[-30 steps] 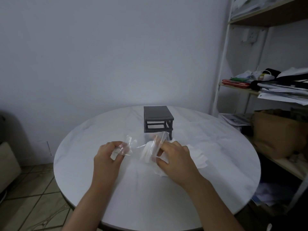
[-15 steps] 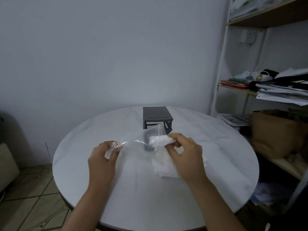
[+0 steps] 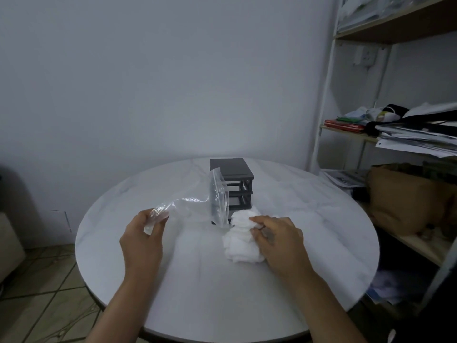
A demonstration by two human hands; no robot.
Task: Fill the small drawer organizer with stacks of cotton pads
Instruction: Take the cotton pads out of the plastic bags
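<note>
A crinkled clear plastic bag [image 3: 197,206] is being pinched at one end by the left hand [image 3: 142,241], its far end partly veiling the dark, boxy drawer organizer [image 3: 233,186]. Soft white cotton pads [image 3: 241,240], heaped just before the organizer on the round marbled table [image 3: 321,219], are being gripped by the right hand [image 3: 278,240]; single pads are being blurred together.

Dim, bluish, soft light; wide-angle bending at edges.
</note>
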